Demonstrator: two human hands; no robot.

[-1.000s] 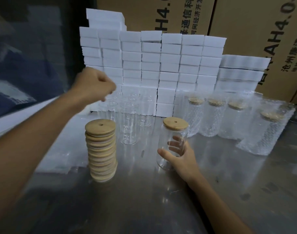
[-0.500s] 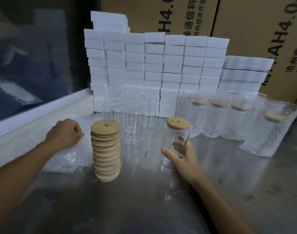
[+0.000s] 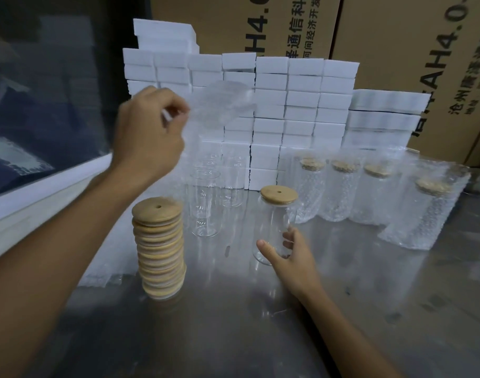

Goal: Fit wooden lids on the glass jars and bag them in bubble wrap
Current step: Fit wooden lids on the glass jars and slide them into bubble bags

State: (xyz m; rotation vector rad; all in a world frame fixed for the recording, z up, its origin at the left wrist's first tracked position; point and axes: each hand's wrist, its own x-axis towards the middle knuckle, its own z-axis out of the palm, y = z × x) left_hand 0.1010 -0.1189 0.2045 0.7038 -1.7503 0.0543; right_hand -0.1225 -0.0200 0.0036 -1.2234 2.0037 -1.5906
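Lidded glass jar stands upright on the steel table, its round wooden lid seated on the mouth; the right hand wraps the lower body, thumb on the near side and fingers curled behind the glass. The left hand is raised above the table with fingers pinched on the edge of a bubble-wrap bag, which hangs blurred in the air to the right of that hand. A stack of wooden lids stands left of the jar, apart from it. Empty glass jars stand behind, between stack and held jar. Four bagged jars stand in a row to the right. White foam blocks are piled at the back, before cardboard boxes
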